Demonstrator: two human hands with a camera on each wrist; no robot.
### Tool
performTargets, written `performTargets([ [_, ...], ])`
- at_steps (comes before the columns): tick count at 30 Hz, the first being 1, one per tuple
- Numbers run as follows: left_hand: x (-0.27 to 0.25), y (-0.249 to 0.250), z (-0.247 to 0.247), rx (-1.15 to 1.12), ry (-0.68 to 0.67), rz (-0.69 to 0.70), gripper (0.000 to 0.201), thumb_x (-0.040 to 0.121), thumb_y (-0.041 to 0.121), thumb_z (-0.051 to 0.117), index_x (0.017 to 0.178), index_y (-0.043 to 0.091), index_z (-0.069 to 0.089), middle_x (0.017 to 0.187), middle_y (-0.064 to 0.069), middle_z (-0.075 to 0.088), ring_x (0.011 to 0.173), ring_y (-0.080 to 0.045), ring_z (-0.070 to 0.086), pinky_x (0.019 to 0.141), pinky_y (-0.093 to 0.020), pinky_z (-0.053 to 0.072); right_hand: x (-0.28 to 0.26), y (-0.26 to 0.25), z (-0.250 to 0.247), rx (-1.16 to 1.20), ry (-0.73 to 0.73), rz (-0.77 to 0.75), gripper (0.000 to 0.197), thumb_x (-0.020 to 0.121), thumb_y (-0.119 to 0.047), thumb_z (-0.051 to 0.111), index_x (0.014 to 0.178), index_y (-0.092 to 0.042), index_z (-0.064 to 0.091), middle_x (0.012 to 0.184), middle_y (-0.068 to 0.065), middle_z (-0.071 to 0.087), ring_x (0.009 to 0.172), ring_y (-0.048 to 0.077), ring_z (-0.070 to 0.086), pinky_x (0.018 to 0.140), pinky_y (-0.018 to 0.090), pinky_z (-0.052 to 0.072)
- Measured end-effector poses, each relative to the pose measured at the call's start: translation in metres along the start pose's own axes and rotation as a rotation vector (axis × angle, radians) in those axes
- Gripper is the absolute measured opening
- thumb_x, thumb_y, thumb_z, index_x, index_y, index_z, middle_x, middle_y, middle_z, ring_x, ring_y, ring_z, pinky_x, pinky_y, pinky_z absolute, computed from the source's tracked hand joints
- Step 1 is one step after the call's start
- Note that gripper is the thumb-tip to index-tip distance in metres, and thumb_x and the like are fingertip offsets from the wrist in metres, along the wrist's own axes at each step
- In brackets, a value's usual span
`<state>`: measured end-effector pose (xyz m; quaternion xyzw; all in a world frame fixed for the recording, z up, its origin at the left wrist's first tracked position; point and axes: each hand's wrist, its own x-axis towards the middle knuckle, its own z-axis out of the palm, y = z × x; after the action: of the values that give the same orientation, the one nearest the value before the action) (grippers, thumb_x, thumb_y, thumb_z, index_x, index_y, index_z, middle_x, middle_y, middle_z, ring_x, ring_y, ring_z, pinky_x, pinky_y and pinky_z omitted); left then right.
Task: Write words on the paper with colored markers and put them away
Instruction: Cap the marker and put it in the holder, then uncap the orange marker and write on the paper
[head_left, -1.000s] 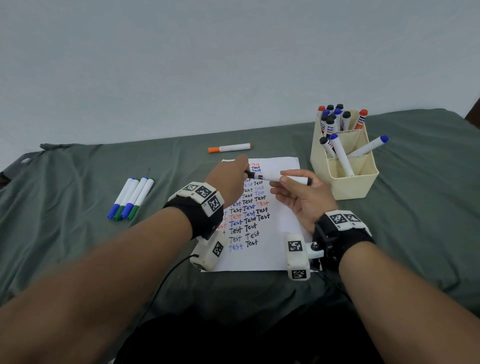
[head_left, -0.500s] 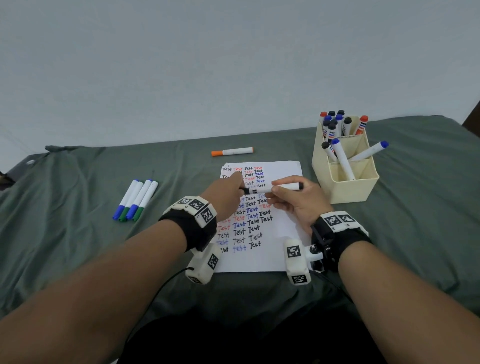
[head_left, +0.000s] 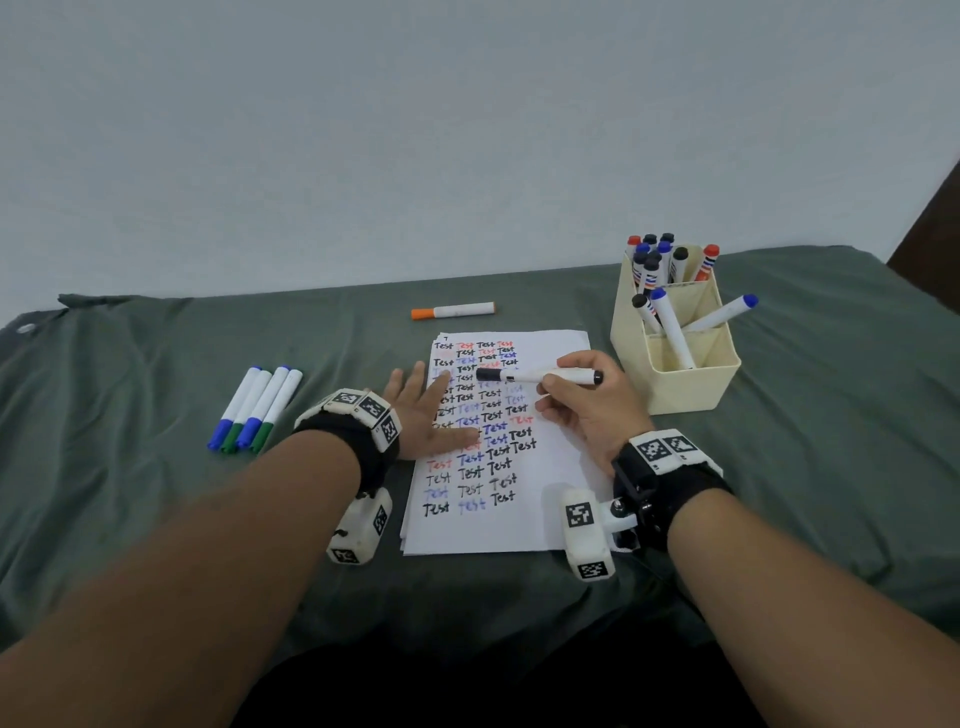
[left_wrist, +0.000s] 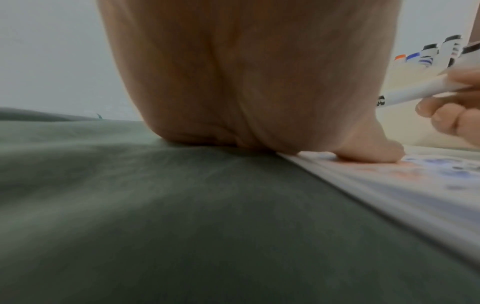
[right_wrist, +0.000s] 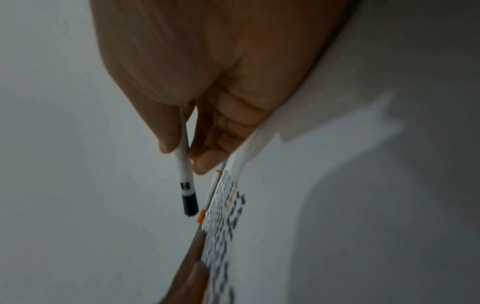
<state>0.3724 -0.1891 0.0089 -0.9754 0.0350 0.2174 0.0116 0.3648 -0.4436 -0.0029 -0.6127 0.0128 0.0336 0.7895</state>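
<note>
Paper (head_left: 550, 499), flat under the spread left hand (head_left: 415, 415); right hand (head_left: 592, 410) pinches a cylindrical marker (head_left: 540, 375).

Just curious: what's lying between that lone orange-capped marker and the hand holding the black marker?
In the head view, only the white paper's top edge with rows of "Test"; otherwise bare green cloth.

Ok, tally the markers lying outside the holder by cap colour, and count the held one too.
blue markers: 2
green markers: 2
orange marker: 1
black marker, held in the right hand: 1
Total: 6
</note>
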Motion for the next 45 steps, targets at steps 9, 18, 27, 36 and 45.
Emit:
performTargets([
  [9, 0.001, 0.000, -0.003, -0.023, -0.032, -0.008, 0.119, 0.060, 0.100, 0.024, 0.153, 0.038, -0.017, 0.163, -0.003, -0.024, 0.150, -0.034, -0.016, 0.116, -0.062, 0.002, 0.002, -0.081, 0.032, -0.327, 0.145, -0.409, 0.028, 0.082, -0.013, 0.078, 0.102, -0.030, 0.068, 0.097, -0.003, 0.075, 0.092, 0.014, 0.072, 0.088, 0.042, 0.061],
  [18, -0.004, 0.003, -0.008, -0.051, -0.066, -0.005, 0.115, 0.067, 0.097, 0.030, 0.153, 0.037, -0.018, 0.162, -0.001, -0.027, 0.149, -0.033, -0.020, 0.117, -0.060, -0.001, 0.055, -0.204, -0.018, -0.801, 0.440, -0.660, 0.050, 0.101, -0.011, 0.049, 0.146, -0.030, 0.041, 0.109, -0.002, 0.060, 0.099, 0.022, 0.064, 0.092, 0.041, 0.054],
  [27, 0.002, -0.002, -0.005, -0.073, -0.077, 0.001, 0.134, 0.041, 0.108, 0.018, 0.151, 0.042, -0.020, 0.161, 0.002, -0.029, 0.149, -0.030, -0.020, 0.116, -0.063, -0.001, 0.071, -0.184, -0.063, -1.291, 0.396, -0.388, 0.034, 0.105, -0.021, 0.045, 0.138, -0.025, 0.055, 0.115, 0.012, 0.069, 0.086, 0.026, 0.066, 0.078, 0.030, 0.051],
  [36, 0.002, -0.002, -0.005, -0.054, -0.070, -0.005, 0.143, 0.028, 0.110, 0.010, 0.151, 0.043, -0.020, 0.161, 0.003, -0.028, 0.150, -0.029, -0.019, 0.117, -0.064, 0.000, 0.078, -0.175, -0.032, -1.809, 0.272, 0.038, 0.026, 0.099, -0.027, 0.039, 0.115, -0.012, 0.053, 0.106, 0.014, 0.057, 0.114, 0.036, 0.051, 0.102, 0.050, 0.035],
  [45, 0.002, 0.000, -0.004, -0.043, -0.058, -0.014, 0.139, 0.030, 0.110, 0.010, 0.150, 0.046, -0.020, 0.161, 0.004, -0.028, 0.150, -0.028, -0.018, 0.117, -0.064, 0.000, 0.052, -0.138, 0.054, -1.642, -0.222, -0.486, 0.065, 0.105, -0.039, 0.042, 0.162, -0.021, 0.018, 0.170, 0.006, 0.012, 0.156, 0.030, 0.005, 0.124, 0.049, 0.018],
])
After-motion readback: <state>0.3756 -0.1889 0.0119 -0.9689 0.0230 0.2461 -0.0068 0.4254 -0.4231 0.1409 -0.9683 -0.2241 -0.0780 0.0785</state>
